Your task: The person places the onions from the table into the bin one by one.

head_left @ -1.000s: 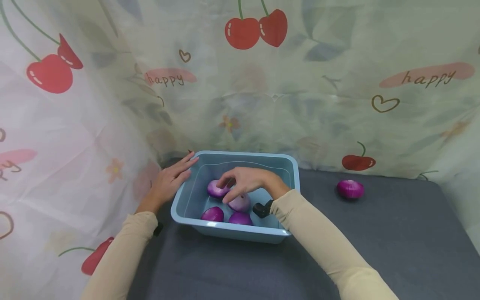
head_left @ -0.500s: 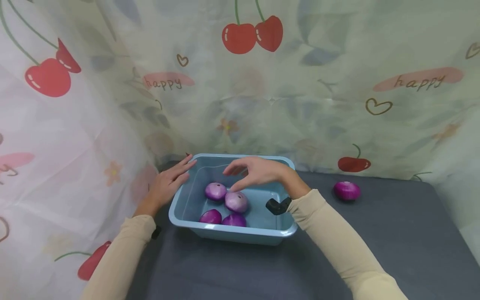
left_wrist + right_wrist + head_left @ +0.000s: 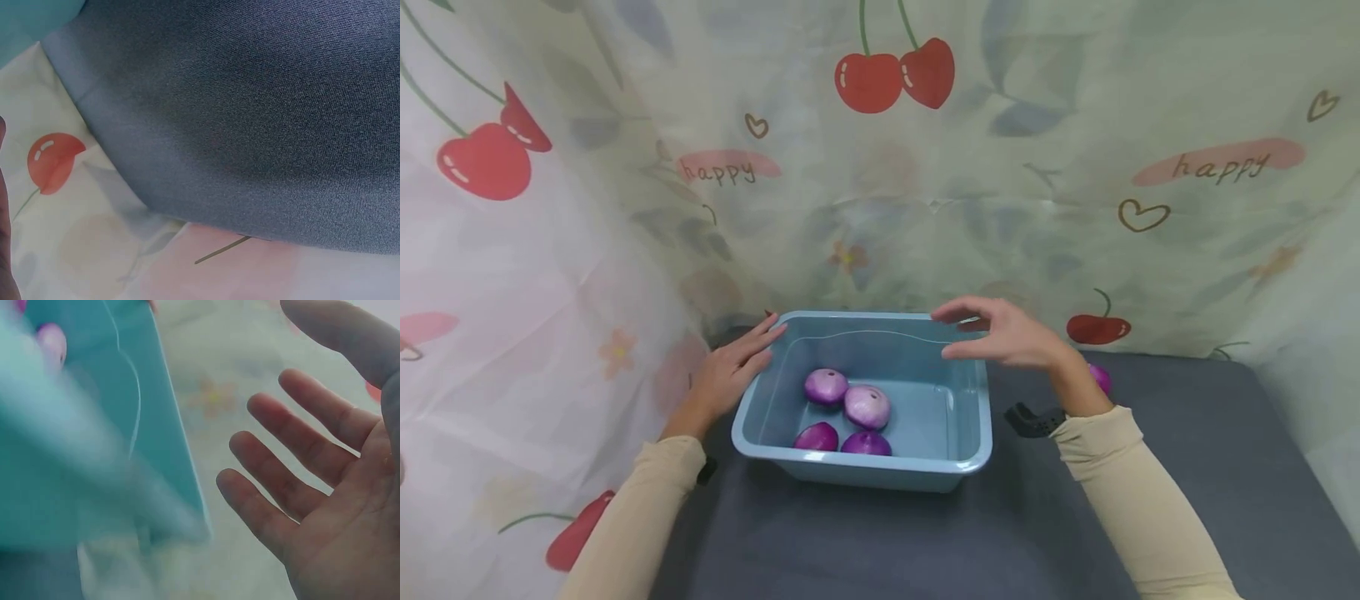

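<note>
A light blue plastic basin (image 3: 880, 475) stands on the dark table with several purple onions inside, among them a paler onion (image 3: 867, 408) near the middle. My left hand (image 3: 727, 377) rests on the basin's left rim, fingers stretched along it. Over the basin's back right corner is my right hand (image 3: 1018, 335), thumb and fingers spread apart and holding nothing; the right wrist view also shows its bare palm (image 3: 350, 544). Beyond the right wrist, another purple onion (image 3: 1101, 379) lies on the table, mostly hidden behind the arm.
A grey cloth (image 3: 1210, 467) covers the table. Cherry-printed curtains (image 3: 880, 225) hang close behind the basin and along the left side. Black wrist straps (image 3: 1033, 421) show at the sleeves.
My right hand has risen from the onions inside the basin and swung right to its right rim. My left hand stays on the left rim. The onions in the basin lie about as before.
</note>
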{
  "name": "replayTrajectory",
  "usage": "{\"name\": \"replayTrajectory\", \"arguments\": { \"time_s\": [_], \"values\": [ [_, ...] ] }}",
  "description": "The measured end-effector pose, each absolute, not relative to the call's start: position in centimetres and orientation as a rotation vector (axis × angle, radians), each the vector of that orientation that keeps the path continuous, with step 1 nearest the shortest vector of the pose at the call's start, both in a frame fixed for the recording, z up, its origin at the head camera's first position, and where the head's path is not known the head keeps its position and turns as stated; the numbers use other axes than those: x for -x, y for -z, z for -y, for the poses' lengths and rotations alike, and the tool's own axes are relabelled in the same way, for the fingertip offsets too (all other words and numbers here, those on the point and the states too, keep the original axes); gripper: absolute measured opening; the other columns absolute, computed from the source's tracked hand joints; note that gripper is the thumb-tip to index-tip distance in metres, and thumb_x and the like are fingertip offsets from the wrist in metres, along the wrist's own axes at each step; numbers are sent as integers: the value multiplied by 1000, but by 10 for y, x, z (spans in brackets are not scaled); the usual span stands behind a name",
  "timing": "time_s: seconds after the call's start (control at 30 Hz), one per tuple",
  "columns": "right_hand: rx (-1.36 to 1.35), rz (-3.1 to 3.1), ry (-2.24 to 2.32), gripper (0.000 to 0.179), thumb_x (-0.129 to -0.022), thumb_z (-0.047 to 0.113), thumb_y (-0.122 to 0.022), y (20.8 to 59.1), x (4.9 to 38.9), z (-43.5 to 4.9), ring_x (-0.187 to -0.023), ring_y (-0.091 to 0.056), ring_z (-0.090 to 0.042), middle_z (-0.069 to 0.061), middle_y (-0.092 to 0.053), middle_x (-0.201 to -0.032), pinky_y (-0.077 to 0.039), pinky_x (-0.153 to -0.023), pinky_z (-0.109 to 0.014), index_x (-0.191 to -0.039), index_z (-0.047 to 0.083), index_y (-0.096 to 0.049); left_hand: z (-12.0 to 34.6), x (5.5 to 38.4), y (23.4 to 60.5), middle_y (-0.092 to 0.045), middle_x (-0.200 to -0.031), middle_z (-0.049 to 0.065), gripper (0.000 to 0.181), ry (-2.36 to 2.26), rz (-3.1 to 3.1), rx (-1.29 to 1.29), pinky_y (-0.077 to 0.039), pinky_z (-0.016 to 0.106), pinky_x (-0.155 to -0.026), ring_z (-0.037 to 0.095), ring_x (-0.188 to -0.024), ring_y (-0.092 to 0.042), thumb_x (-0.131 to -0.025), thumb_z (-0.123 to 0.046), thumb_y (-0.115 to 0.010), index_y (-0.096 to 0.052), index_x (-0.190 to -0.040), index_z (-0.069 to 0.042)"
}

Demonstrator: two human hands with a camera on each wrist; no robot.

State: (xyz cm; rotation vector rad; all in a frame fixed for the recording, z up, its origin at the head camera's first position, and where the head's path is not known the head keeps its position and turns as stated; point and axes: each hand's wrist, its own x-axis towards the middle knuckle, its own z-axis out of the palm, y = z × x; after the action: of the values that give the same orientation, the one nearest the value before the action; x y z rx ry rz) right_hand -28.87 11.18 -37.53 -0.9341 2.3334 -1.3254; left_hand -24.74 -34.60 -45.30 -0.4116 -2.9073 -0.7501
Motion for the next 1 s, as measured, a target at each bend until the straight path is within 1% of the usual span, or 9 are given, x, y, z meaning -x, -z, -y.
{"name": "replayTrajectory", "arguments": {
  "time_s": [0.13, 0.3, 0.4, 0.5, 0.57, 0.67, 0.8, 0.9, 1.0],
  "values": [
    [815, -2428, 1336, 57, -91, 30, -78, 385, 288, -146, -134, -57, -39, -13, -57, -146, -50, -107, -58, -141, 14, -57, 347, 246, 453, -29, -169, -11, 48, 755, 2897, 402, -33, 68, -117, 32, -153, -37, -108, -42, -44, -36, -155, -48],
    [719, -2564, 1270, 57, -94, 34, -75, 398, 286, -187, -133, -58, -36, -12, -58, -146, -50, -109, -55, -143, 14, -54, 347, 245, 452, -29, -168, -14, 47, 791, 2890, 374, -32, 68, -118, 31, -154, -37, -108, -43, -44, -37, -154, -50],
    [649, -2607, 1277, 57, -95, 33, -74, 410, 283, -211, -133, -59, -37, -13, -58, -146, -54, -106, -39, -144, 12, -54, 346, 245, 451, -29, -168, -16, 47, 804, 2884, 365, -31, 69, -118, 31, -154, -36, -108, -43, -44, -37, -153, -50],
    [533, -2612, 1323, 58, -97, 33, -71, 426, 275, -234, -135, -56, -41, -14, -54, -150, -55, -97, -20, -146, 11, -51, 345, 245, 451, -28, -168, -17, 47, 807, 2888, 370, -31, 69, -118, 31, -154, -35, -108, -44, -43, -36, -154, -51],
    [430, -2608, 1365, 60, -98, 35, -70, 437, 269, -247, -137, -53, -43, -14, -49, -154, -54, -92, -15, -148, 13, -48, 344, 245, 451, -28, -168, -16, 47, 818, 2887, 365, -31, 69, -118, 30, -155, -35, -108, -44, -44, -36, -153, -52],
    [310, -2629, 1389, 66, -97, 42, -69, 453, 263, -262, -138, -52, -44, -13, -41, -159, -55, -90, -20, -152, 15, -44, 345, 244, 452, -29, -168, -15, 46, 819, 2883, 362, -31, 69, -118, 30, -155, -35, -107, -46, -44, -36, -153, -53],
    [240, -2685, 1379, 74, -95, 44, -71, 473, 263, -273, -137, -52, -48, -16, -37, -160, -53, -85, -16, -154, 13, -40, 347, 244, 454, -29, -168, -15, 47, 814, 2883, 356, -31, 69, -117, 31, -154, -35, -107, -47, -43, -35, -153, -53],
    [226, -2733, 1353, 77, -94, 42, -73, 488, 265, -279, -139, -47, -49, -21, -36, -157, -59, -92, -31, -155, 9, -39, 347, 245, 455, -27, -168, -17, 47, 803, 2899, 356, -30, 70, -117, 31, -155, -34, -107, -48, -42, -33, -153, -54],
    [200, -2777, 1341, 80, -94, 41, -73, 505, 268, -282, -141, -38, -48, -26, -33, -156, -48, -106, -57, -155, 5, -38, 345, 245, 456, -27, -168, -17, 47, 805, 2903, 354, -30, 70, -117, 31, -155, -34, -107, -49, -41, -33, -153, -55]
  ]
}}
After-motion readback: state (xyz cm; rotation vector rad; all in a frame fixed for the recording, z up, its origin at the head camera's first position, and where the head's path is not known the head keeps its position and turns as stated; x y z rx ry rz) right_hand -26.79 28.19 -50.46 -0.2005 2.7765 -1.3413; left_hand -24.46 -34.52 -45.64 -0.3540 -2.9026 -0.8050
